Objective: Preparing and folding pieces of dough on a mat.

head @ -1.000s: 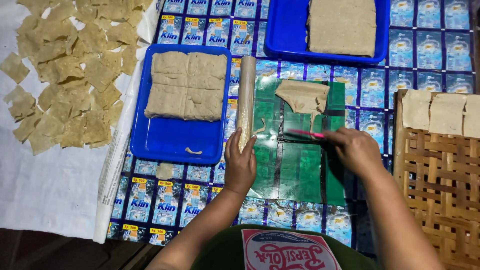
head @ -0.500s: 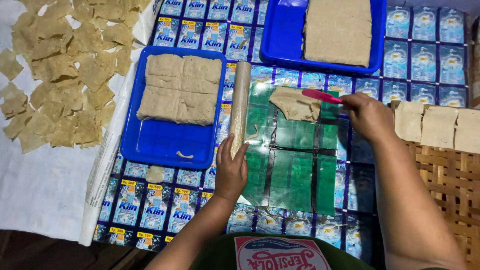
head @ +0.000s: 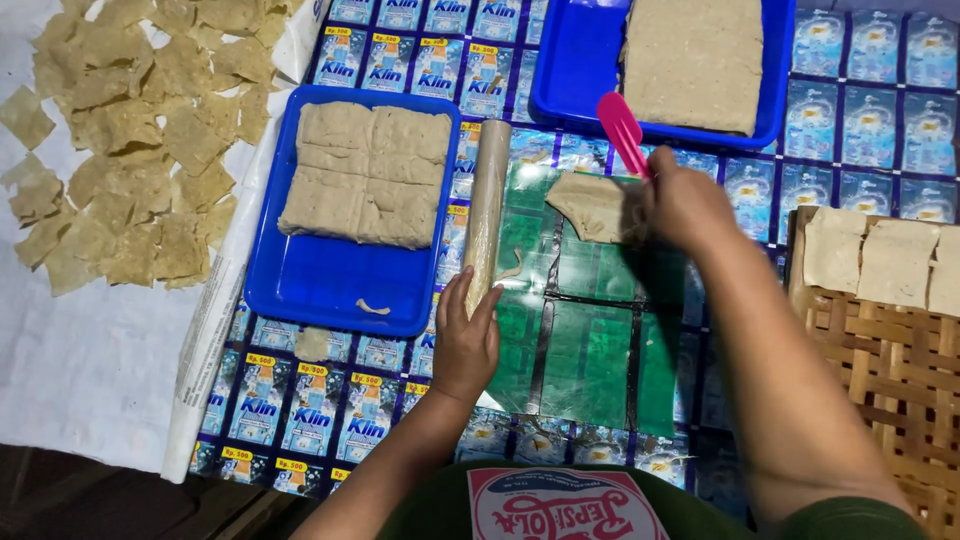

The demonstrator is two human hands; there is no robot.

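My left hand (head: 467,342) rests on the near end of a plastic-wrapped rolling pin (head: 487,210) that lies along the left edge of a green plastic sheet (head: 590,330). My right hand (head: 688,205) grips a pink spatula (head: 624,130), blade pointing away, beside a flattened piece of beige dough (head: 598,206) on the sheet's far part. A blue tray (head: 330,285) to the left carries a slab of dough (head: 365,172) scored into squares.
A second blue tray (head: 570,80) at the back holds a larger dough slab (head: 695,62). Several thin dough squares (head: 130,130) lie on white sheeting at left. A woven bamboo rack (head: 880,370) at right carries rolled sheets (head: 880,262). Printed sachet wrappers cover the table.
My right hand moved from the sheet's middle toward the far side with the pink spatula, up to the dough piece. My left hand stayed on the rolling pin.
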